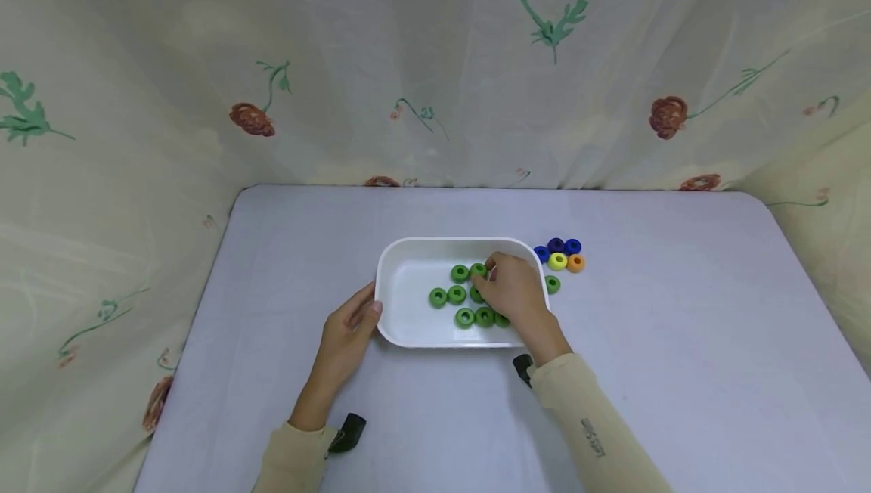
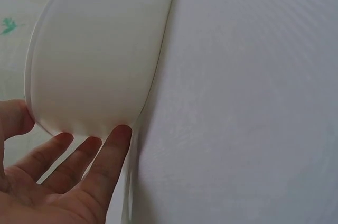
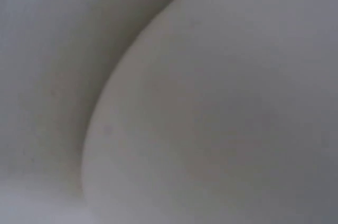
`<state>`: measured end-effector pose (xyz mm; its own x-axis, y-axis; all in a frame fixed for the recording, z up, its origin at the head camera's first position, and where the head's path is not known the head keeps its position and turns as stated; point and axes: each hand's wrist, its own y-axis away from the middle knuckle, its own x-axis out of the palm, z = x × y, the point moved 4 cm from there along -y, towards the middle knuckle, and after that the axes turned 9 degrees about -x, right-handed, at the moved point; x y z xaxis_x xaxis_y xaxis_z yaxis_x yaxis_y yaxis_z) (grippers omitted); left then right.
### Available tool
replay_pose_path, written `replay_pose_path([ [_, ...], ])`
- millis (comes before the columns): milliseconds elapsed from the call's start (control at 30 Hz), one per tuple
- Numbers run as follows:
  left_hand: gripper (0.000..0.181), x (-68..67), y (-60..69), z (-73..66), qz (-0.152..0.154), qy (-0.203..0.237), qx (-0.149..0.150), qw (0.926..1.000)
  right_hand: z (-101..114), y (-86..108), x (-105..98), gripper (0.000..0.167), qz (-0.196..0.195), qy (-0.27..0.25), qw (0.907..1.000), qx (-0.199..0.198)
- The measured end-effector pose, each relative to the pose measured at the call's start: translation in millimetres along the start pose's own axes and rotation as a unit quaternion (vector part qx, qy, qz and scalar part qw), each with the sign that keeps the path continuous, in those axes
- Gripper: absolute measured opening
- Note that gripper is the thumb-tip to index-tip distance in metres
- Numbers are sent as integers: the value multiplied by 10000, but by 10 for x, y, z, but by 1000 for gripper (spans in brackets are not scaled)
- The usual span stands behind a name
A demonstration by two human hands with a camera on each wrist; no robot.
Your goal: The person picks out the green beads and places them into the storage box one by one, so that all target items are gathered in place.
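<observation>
A white tray [image 1: 408, 327] sits on the table with several green ring-shaped beads [image 1: 438, 297] inside. At its left end, my left hand [image 1: 345, 338] holds the rim. The left wrist view shows that hand's thumb at the rim and its fingertips [image 2: 122, 133] against the outer wall. My right hand [image 1: 516, 286] reaches over the tray's right side, thumb and index finger at a green bead [image 1: 478, 271] in the back row. Its palm hides part of the beads below. Only blurred pale surfaces fill the right wrist view.
Just outside the tray's right end lie blue beads [image 1: 573, 246], a yellow bead [image 1: 558, 262], an orange bead [image 1: 575, 263] and one green bead [image 1: 553, 284]. A white cloth covers the table [image 1: 680, 311]. Flowered curtains [image 1: 435, 62] hang behind and beside it.
</observation>
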<state>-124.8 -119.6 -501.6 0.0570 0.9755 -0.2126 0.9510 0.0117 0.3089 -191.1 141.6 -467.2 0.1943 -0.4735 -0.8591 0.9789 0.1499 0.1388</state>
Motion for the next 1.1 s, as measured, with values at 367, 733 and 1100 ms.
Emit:
replay_pose_path([
  [367,48,2,-5,2,64,92,-17,9999,-8,-16,-9,39,72,-138,9998,121],
  [733,49,8,10,15,104,154,-29,9998,-6,44,-41,38,-57,-325,9994,115],
  [1100,50,0,10,1,84,108,29,9999,-87,352,-435,32,-1678,-810,9824,-107],
])
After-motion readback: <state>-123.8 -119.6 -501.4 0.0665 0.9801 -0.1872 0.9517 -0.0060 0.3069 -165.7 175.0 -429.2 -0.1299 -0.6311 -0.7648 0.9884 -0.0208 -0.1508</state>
